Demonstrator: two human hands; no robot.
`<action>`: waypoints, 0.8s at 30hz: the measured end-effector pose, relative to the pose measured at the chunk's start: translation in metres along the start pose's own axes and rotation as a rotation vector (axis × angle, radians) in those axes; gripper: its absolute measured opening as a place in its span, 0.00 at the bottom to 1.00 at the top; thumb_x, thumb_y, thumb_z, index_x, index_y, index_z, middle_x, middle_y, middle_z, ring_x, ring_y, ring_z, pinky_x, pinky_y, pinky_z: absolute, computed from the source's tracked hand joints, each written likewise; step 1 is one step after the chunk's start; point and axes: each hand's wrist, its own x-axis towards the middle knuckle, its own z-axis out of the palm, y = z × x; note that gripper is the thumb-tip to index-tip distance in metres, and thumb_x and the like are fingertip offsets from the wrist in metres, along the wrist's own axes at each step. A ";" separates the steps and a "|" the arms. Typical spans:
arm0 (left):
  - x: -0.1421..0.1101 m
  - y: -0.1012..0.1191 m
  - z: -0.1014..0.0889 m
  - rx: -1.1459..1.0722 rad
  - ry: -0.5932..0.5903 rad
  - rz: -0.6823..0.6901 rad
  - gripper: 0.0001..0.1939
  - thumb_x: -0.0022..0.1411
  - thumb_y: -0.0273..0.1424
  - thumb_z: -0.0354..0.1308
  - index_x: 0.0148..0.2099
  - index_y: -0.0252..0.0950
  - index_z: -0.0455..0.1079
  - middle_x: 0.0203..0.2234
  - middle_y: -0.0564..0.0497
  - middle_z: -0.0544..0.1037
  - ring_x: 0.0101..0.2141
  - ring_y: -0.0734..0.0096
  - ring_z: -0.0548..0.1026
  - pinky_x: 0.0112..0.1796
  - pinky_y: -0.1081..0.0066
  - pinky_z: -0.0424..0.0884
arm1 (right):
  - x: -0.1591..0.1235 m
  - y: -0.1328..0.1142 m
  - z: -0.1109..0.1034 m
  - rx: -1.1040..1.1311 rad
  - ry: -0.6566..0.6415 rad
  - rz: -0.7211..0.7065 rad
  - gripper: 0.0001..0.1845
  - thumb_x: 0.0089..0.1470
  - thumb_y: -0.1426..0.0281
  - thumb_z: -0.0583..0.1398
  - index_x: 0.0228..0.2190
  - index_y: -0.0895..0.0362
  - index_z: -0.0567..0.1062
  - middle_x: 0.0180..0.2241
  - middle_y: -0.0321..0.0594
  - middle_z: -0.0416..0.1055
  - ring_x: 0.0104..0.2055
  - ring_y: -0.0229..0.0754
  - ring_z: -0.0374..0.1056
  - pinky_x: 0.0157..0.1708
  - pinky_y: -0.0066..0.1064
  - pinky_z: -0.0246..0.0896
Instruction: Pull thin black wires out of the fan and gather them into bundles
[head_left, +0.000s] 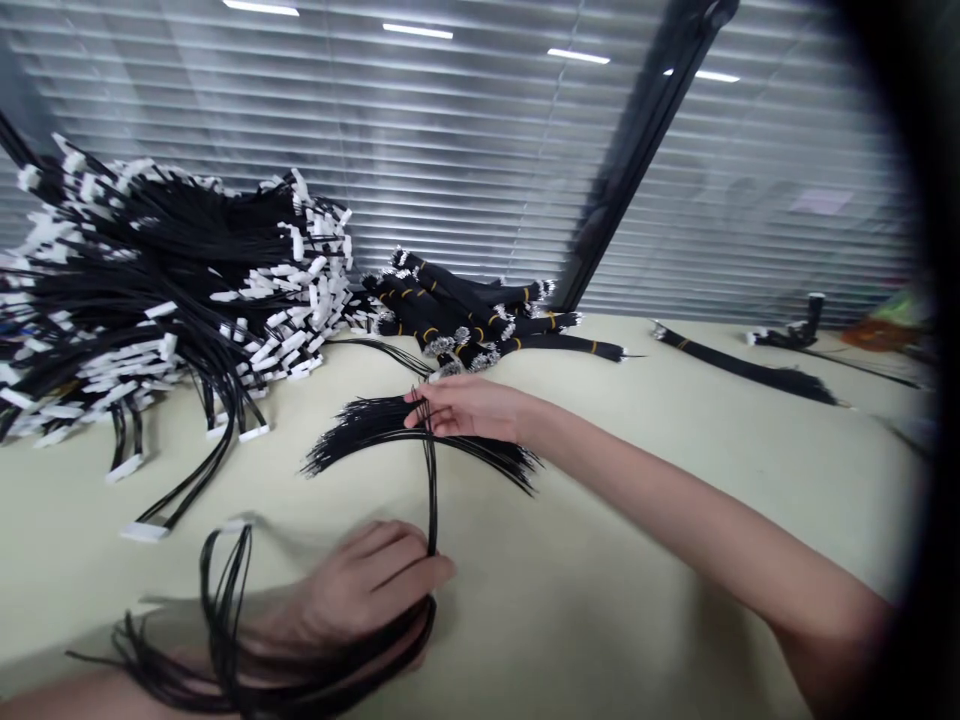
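My left hand is closed around a bundle of thin black wires near the front of the table. The bundle loops back over the left forearm, and a white connector shows on one loop. From the left hand, several wires run up to my right hand, whose fingers pinch them near their upper ends. Beneath the right hand lies a loose pile of cut black wires with bare, shiny tips. Exactly how many wires the right fingers grip is hidden.
A large heap of black cables with white connectors fills the back left of the pale table. Behind the right hand are black wire bundles with yellow bands. Another bundle lies at right. Window blinds stand behind.
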 end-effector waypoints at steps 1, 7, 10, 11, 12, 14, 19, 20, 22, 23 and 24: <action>0.000 0.000 -0.001 -0.026 -0.006 -0.013 0.20 0.51 0.22 0.52 0.47 0.40 0.63 0.27 0.51 0.74 0.30 0.66 0.71 0.32 0.69 0.72 | 0.000 -0.002 0.000 -0.099 0.009 -0.019 0.14 0.61 0.65 0.52 0.42 0.61 0.69 0.38 0.45 0.72 0.28 0.28 0.64 0.30 0.20 0.63; -0.003 -0.001 0.003 -0.170 -0.006 -0.133 0.21 0.51 0.25 0.54 0.49 0.41 0.64 0.28 0.50 0.73 0.26 0.69 0.71 0.28 0.74 0.72 | -0.021 -0.010 -0.051 -1.132 0.418 -0.117 0.17 0.62 0.68 0.46 0.41 0.61 0.72 0.38 0.46 0.73 0.37 0.38 0.67 0.34 0.27 0.59; -0.005 0.001 0.006 -0.229 0.038 -0.261 0.25 0.48 0.26 0.54 0.50 0.46 0.65 0.32 0.53 0.74 0.25 0.72 0.73 0.27 0.79 0.72 | -0.036 -0.008 -0.082 -1.266 0.458 -0.051 0.11 0.56 0.71 0.54 0.35 0.60 0.75 0.38 0.47 0.72 0.40 0.43 0.66 0.38 0.31 0.57; -0.005 0.003 0.007 -0.243 0.049 -0.318 0.25 0.48 0.26 0.53 0.50 0.48 0.65 0.33 0.54 0.75 0.26 0.73 0.74 0.27 0.80 0.72 | -0.040 -0.006 -0.089 -1.291 0.438 -0.020 0.09 0.54 0.70 0.56 0.34 0.60 0.76 0.37 0.46 0.73 0.38 0.43 0.67 0.37 0.30 0.57; -0.005 0.005 0.007 -0.265 0.051 -0.377 0.25 0.48 0.26 0.53 0.50 0.50 0.66 0.34 0.55 0.75 0.26 0.74 0.75 0.28 0.81 0.72 | -0.044 -0.004 -0.093 -1.312 0.417 0.006 0.08 0.51 0.70 0.58 0.33 0.59 0.76 0.36 0.45 0.73 0.37 0.42 0.67 0.35 0.30 0.57; -0.002 0.009 0.005 -0.323 0.058 -0.470 0.24 0.49 0.26 0.51 0.48 0.53 0.67 0.33 0.57 0.75 0.27 0.75 0.76 0.28 0.82 0.72 | -0.047 0.003 -0.097 -1.348 0.397 0.033 0.09 0.48 0.69 0.60 0.33 0.58 0.76 0.35 0.43 0.73 0.34 0.40 0.67 0.32 0.28 0.56; 0.009 0.017 -0.001 -0.350 0.061 -0.558 0.23 0.50 0.26 0.49 0.48 0.51 0.66 0.33 0.56 0.74 0.28 0.77 0.76 0.33 0.82 0.72 | -0.043 0.016 -0.095 -1.425 0.435 0.007 0.06 0.48 0.72 0.58 0.29 0.59 0.75 0.32 0.42 0.72 0.32 0.38 0.65 0.30 0.27 0.53; 0.010 0.018 -0.002 -0.331 0.064 -0.569 0.23 0.51 0.26 0.48 0.49 0.51 0.66 0.34 0.56 0.74 0.29 0.77 0.76 0.35 0.82 0.72 | -0.042 0.016 -0.094 -1.432 0.434 0.007 0.05 0.48 0.72 0.58 0.29 0.59 0.75 0.31 0.42 0.72 0.32 0.38 0.65 0.29 0.27 0.52; 0.012 0.019 -0.003 -0.291 0.075 -0.592 0.23 0.53 0.27 0.48 0.50 0.51 0.65 0.37 0.55 0.74 0.33 0.77 0.76 0.40 0.82 0.71 | -0.041 0.014 -0.094 -1.439 0.427 0.009 0.05 0.48 0.73 0.58 0.28 0.59 0.75 0.29 0.41 0.72 0.31 0.38 0.65 0.29 0.27 0.52; 0.013 0.020 -0.004 -0.278 0.080 -0.602 0.22 0.54 0.27 0.47 0.50 0.51 0.65 0.38 0.55 0.74 0.35 0.77 0.76 0.42 0.82 0.70 | -0.041 0.012 -0.095 -1.440 0.426 0.008 0.05 0.47 0.73 0.58 0.28 0.59 0.75 0.29 0.41 0.72 0.31 0.38 0.65 0.29 0.27 0.52; 0.013 0.021 -0.004 -0.269 0.082 -0.613 0.22 0.55 0.28 0.47 0.51 0.52 0.65 0.39 0.55 0.74 0.37 0.77 0.76 0.44 0.81 0.70 | -0.042 0.009 -0.096 -1.441 0.428 0.006 0.05 0.47 0.73 0.58 0.28 0.58 0.75 0.29 0.40 0.72 0.31 0.38 0.65 0.29 0.27 0.52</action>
